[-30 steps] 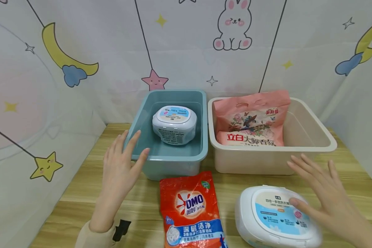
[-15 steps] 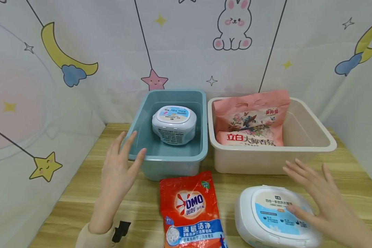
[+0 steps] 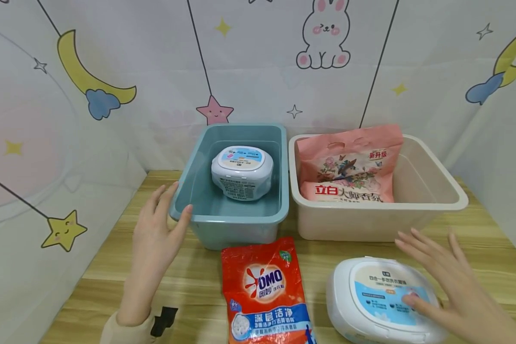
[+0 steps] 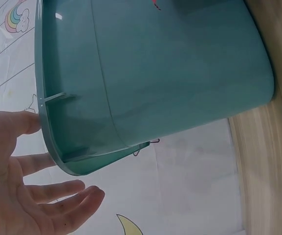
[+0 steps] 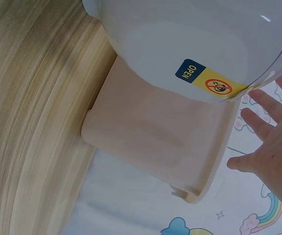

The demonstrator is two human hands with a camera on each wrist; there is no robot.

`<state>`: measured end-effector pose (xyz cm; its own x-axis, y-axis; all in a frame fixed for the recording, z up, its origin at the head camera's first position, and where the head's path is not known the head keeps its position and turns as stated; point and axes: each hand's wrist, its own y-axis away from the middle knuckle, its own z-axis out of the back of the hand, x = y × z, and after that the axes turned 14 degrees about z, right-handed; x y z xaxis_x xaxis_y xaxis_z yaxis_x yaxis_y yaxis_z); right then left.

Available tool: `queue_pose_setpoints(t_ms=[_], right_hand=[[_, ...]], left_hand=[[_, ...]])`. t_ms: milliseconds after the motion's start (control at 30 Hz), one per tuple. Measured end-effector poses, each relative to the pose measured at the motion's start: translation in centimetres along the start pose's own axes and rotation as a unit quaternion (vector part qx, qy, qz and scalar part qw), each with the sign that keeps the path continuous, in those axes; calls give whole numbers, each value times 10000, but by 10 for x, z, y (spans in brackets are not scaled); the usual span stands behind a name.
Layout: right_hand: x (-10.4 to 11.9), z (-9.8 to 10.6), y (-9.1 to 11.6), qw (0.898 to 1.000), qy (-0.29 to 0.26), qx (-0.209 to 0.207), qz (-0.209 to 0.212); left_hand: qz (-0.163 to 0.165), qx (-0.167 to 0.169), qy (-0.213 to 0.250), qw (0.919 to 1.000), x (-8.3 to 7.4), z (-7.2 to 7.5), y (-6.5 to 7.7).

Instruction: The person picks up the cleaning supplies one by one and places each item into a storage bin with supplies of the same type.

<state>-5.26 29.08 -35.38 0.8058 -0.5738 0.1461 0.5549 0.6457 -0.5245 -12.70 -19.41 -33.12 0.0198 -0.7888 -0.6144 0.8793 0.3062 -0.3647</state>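
The left hand is hovering at the near left corner of the blue-green bin. Its fingers and thumb are standing apart around that corner, close to the rim; the left wrist view is showing them at the edge, but actual contact cannot be confirmed. The bin is sitting on the wooden table, its long axis running away from the person.

The right hand is hovering over the right side of the white tub, fingers spread and directed toward the beige bin, thumb reaching across the lid. Whether the thumb is touching the lid cannot be told; no pinch is showing.

This tub is resting on the table in front of the beige bin. Its long axis is running roughly crosswise, the right end slightly nearer the person; the cream part of its label is facing the bin, the blue part the person.

A second tub is sitting inside the blue-green bin, also lying crosswise, its label turned the opposite way.

The red bag is lying left of the white tub, its long axis running front to back, its top edge pointing toward the blue-green bin. The pink bag is leaning in the left part of the beige bin, which is standing lengthwise across the table.
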Motion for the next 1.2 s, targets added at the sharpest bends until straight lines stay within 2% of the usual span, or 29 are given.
queue_pose_setpoints(t_ms=[300, 600, 1000, 1200], right_hand=[[3, 0, 1, 9998, -24, -22, 172], [5, 4, 3, 9994, -224, 228, 136], [10, 0, 3, 9978, -316, 586, -38], [9, -4, 3, 9973, -458, 498, 300]], left_hand=[[-29, -42, 128, 9999, 2, 3, -2], [260, 255, 236, 9991, 5, 12, -4], [333, 195, 117, 9992, 8, 13, -5], [439, 249, 136, 9986, 10, 14, -5]])
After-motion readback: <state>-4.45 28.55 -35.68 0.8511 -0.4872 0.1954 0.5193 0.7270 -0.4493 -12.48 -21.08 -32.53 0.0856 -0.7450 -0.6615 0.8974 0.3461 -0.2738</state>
